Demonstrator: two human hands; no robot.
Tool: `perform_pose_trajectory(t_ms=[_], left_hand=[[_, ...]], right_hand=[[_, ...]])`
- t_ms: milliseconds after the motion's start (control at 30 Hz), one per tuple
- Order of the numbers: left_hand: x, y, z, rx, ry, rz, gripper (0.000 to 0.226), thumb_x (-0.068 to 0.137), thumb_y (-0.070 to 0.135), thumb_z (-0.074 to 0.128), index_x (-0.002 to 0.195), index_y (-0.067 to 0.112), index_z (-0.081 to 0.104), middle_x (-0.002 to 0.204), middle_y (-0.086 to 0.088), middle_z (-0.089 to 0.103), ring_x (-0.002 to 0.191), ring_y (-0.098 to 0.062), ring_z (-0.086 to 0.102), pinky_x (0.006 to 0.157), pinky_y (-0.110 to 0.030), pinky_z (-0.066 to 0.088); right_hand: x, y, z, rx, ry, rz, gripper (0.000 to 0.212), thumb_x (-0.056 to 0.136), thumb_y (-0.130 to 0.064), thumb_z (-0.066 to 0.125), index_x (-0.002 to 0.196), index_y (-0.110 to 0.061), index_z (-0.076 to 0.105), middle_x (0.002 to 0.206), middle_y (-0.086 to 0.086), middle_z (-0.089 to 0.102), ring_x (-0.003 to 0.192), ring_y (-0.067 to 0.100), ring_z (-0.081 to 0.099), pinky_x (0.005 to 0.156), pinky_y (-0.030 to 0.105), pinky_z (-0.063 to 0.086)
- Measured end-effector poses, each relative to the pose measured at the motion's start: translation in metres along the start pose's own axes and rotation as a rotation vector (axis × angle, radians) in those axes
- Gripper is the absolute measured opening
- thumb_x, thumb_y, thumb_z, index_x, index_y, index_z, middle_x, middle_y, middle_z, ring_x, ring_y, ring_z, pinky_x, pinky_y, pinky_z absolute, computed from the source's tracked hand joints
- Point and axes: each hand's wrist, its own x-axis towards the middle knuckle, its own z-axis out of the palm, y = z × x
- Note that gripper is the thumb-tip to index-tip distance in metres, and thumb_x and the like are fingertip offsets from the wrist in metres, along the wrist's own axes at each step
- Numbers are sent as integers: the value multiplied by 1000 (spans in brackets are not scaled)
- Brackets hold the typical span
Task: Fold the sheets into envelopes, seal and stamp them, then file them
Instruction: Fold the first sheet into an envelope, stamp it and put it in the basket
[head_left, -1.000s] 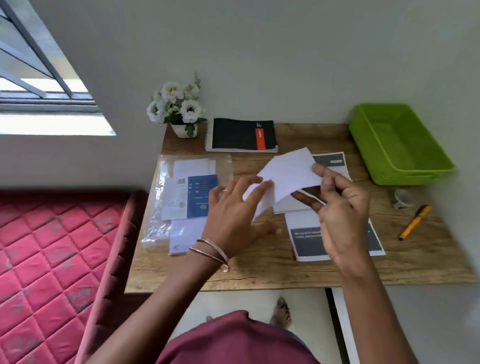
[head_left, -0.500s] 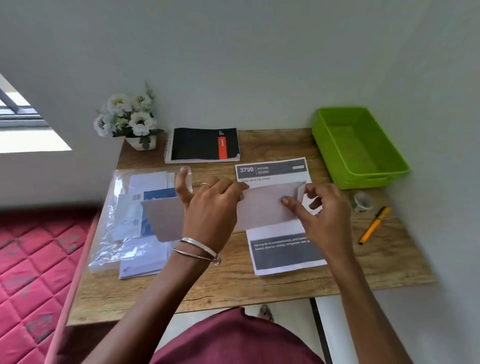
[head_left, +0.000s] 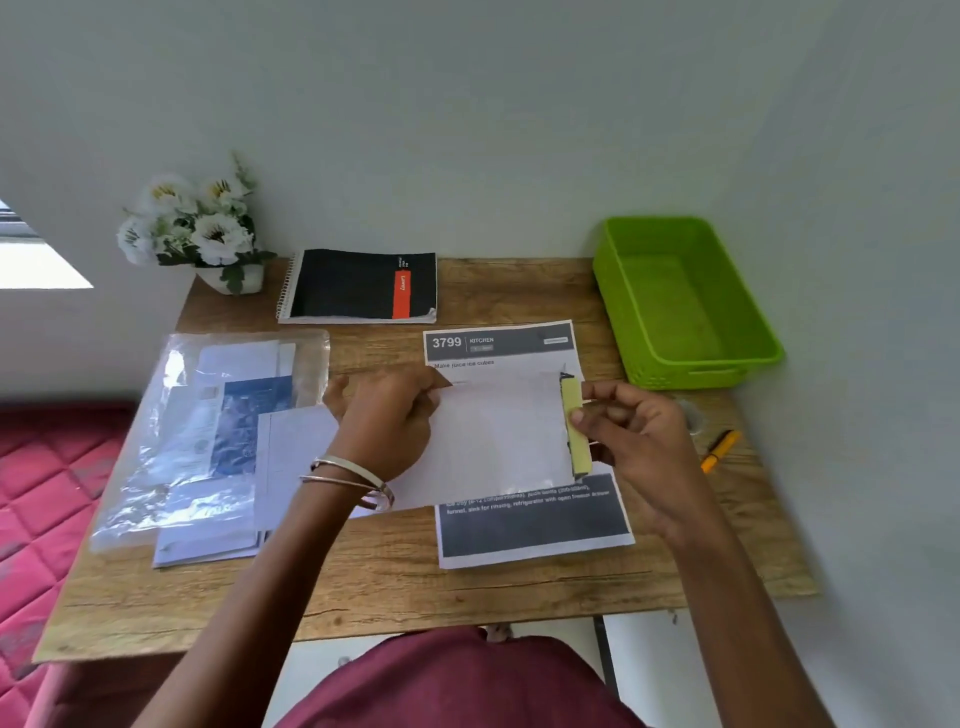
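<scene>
A white envelope (head_left: 498, 436) lies flat on the wooden table (head_left: 363, 587), over a printed sheet (head_left: 535, 519) with dark header and footer bands. My left hand (head_left: 384, 421) rests on the envelope's left half, holding it down with fingers curled at its top edge. My right hand (head_left: 639, 441) pinches a yellow strip (head_left: 575, 426) that runs along the envelope's right end. The envelope's left end pokes out past my left wrist.
A green basket (head_left: 691, 371) stands at the back right. A clear plastic bag of papers (head_left: 208, 431) lies left, a black notebook (head_left: 358, 286) and white flowers (head_left: 202, 234) at the back. An orange pen (head_left: 719, 451) and a tape roll (head_left: 693, 415) sit right. A red mattress (head_left: 41, 493) borders the table's left.
The envelope came down from mid-air and now lies flat on the printed sheet. My right hand moved to its right end, where the yellow strip now shows.
</scene>
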Motion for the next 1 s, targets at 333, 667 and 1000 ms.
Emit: perform_pose_trajectory(t_ms=[333, 667, 1000], left_hand=[[-1, 8, 13, -60, -46, -61, 20, 95, 24, 44, 99, 26, 64, 101, 11, 66, 97, -16, 57, 105, -50, 17], [6, -2, 9, -142, -53, -107, 19, 94, 24, 46, 79, 26, 56, 83, 12, 60, 86, -16, 55, 99, -47, 26], [12, -27, -6, -87, -32, 6, 16, 93, 26, 48, 79, 32, 55, 85, 17, 57, 85, -11, 50, 102, -48, 20]], right_hand=[[13, -1, -12, -52, -160, 77, 38, 80, 12, 64, 106, -15, 65, 98, 26, 69, 80, 28, 65, 78, 51, 53], [22, 1, 0, 166, -199, 179, 33, 82, 17, 56, 103, -7, 65, 84, 8, 74, 75, 20, 69, 66, 34, 57], [22, 4, 33, 158, -250, 204, 36, 69, 1, 72, 104, -8, 68, 94, 11, 74, 80, 24, 72, 60, 33, 59]])
